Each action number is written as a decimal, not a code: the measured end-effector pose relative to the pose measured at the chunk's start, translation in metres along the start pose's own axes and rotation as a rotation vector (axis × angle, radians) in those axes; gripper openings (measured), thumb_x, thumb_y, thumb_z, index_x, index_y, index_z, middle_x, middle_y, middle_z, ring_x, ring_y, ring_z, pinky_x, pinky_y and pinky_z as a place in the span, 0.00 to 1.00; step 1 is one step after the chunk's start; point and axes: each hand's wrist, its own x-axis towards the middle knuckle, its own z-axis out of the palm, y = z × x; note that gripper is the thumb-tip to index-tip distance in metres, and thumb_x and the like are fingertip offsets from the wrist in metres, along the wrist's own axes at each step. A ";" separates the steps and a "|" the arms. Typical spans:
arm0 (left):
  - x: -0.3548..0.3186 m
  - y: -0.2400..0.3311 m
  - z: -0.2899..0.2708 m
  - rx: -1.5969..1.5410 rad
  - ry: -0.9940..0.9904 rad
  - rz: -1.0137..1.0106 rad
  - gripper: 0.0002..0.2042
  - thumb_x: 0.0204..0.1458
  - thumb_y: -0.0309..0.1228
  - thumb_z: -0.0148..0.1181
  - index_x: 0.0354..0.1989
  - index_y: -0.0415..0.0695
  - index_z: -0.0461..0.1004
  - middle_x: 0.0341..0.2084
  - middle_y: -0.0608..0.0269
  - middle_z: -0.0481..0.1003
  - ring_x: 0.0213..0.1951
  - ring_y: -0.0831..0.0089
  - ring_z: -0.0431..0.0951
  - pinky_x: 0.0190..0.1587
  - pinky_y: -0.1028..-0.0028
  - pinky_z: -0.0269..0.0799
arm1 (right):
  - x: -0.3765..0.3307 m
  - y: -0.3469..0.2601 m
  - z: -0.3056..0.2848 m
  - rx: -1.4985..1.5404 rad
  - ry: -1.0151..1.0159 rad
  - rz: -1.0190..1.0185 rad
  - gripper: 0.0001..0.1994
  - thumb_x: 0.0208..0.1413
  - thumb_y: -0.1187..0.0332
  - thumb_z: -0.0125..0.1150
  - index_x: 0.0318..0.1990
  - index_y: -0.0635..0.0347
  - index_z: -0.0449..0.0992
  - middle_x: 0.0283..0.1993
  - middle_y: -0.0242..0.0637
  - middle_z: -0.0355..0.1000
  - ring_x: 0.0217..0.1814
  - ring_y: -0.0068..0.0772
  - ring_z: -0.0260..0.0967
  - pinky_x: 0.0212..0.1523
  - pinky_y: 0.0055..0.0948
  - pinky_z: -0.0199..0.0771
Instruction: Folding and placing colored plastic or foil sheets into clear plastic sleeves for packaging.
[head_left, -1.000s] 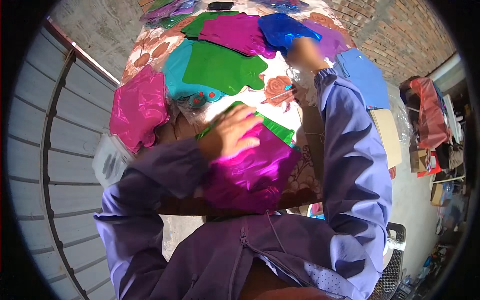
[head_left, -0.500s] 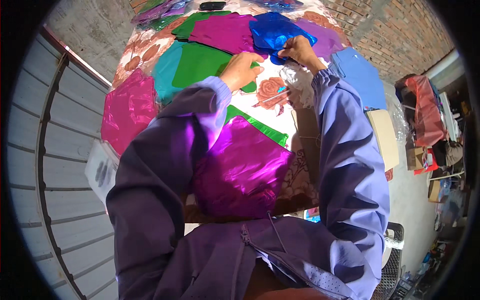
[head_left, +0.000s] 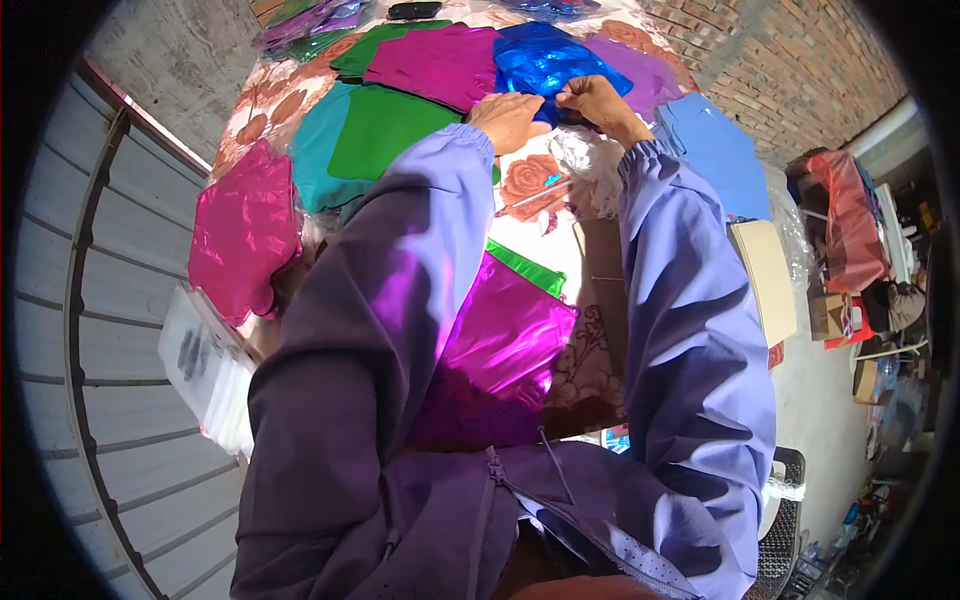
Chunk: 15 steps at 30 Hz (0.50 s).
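Note:
A shiny blue foil piece (head_left: 535, 62) lies at the far middle of the table, among other coloured foil pieces. The closed fingers of my right hand (head_left: 603, 108) pinch its near edge. Beside it my left hand (head_left: 506, 120) reaches in with fingers stretched out, their tips at the near left corner of the blue foil. A magenta foil piece (head_left: 435, 65) is just beyond my left hand, and a green piece (head_left: 385, 135) lies left of it. Closest to my body, a purple foil piece (head_left: 510, 340) rests over a green one (head_left: 525, 268).
Teal (head_left: 320, 150), pink (head_left: 245, 230), lilac (head_left: 640, 75) and light blue (head_left: 715, 155) pieces spread around the flowered tablecloth (head_left: 530, 185). Crumpled white material (head_left: 590, 160) lies below my right hand. Beige sheets (head_left: 762, 280) sit at the right edge; a clear plastic stack (head_left: 205, 360) is at left.
My left hand has moved right, from above the green piece to the corner of the blue foil, its fingers drawn closer together. My right hand keeps its pinch on the blue foil.

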 end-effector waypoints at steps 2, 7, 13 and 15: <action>0.005 0.006 0.001 0.050 -0.045 -0.004 0.27 0.58 0.44 0.50 0.63 0.43 0.61 0.58 0.46 0.65 0.61 0.54 0.63 0.61 0.61 0.60 | 0.004 0.012 -0.006 -0.047 0.198 -0.077 0.07 0.54 0.74 0.63 0.25 0.63 0.76 0.24 0.27 0.72 0.25 0.17 0.65 0.25 0.20 0.63; 0.007 0.001 0.008 0.205 -0.096 -0.110 0.32 0.59 0.54 0.43 0.66 0.45 0.57 0.63 0.45 0.59 0.64 0.50 0.58 0.64 0.58 0.56 | 0.016 0.002 -0.058 0.559 0.744 -0.215 0.05 0.53 0.73 0.63 0.28 0.63 0.79 0.26 0.33 0.75 0.25 0.23 0.68 0.25 0.21 0.65; 0.025 0.021 0.007 0.203 -0.089 -0.158 0.36 0.57 0.59 0.40 0.67 0.47 0.57 0.64 0.45 0.57 0.66 0.48 0.56 0.65 0.57 0.53 | -0.036 0.010 -0.265 0.389 1.142 -0.507 0.08 0.47 0.69 0.70 0.26 0.64 0.80 0.25 0.35 0.76 0.24 0.26 0.70 0.25 0.27 0.68; 0.011 0.002 0.002 0.211 -0.140 -0.238 0.36 0.57 0.60 0.40 0.67 0.47 0.57 0.65 0.45 0.57 0.66 0.48 0.55 0.65 0.57 0.53 | -0.045 -0.013 -0.275 -0.199 1.390 -0.470 0.11 0.42 0.66 0.74 0.29 0.63 0.82 0.28 0.36 0.78 0.27 0.27 0.72 0.30 0.26 0.72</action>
